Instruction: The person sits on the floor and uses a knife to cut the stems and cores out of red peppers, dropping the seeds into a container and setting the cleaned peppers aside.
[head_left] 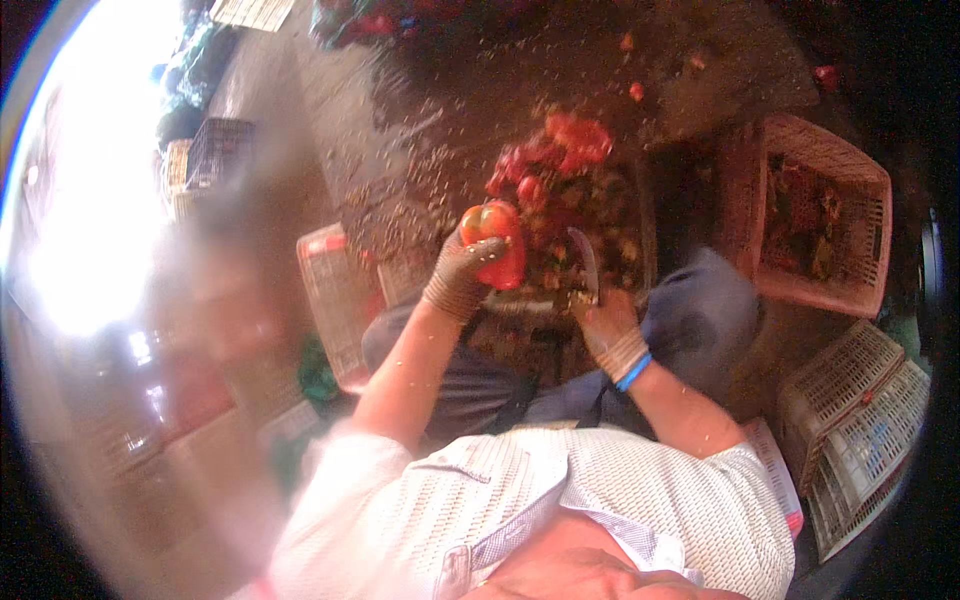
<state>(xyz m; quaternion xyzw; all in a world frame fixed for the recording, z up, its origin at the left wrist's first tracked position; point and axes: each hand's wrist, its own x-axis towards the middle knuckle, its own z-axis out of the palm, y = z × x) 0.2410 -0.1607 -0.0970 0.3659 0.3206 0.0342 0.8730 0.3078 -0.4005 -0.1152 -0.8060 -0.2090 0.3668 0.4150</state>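
My left hand (462,268), in a knitted work glove, is closed round a red bell pepper (508,262) with an orange-green end turned up and away from me. To its right, my right hand (606,322), also gloved and with a blue band at the wrist, grips a knife. The curved knife blade (585,258) points up and away from me, apart from the pepper; its handle is hidden in my fingers. Just beyond both hands lies a heap of pepper scraps (590,215), with red pepper pieces (572,143) at its far side.
A pink plastic crate (868,200) with scraps inside stands at the right. Pale slatted crates (850,400) are nearer to me on that side. Left of my knees is a reddish crate (325,290). Seeds (400,190) are scattered over the wet floor. A dark crate (220,150) stands far left.
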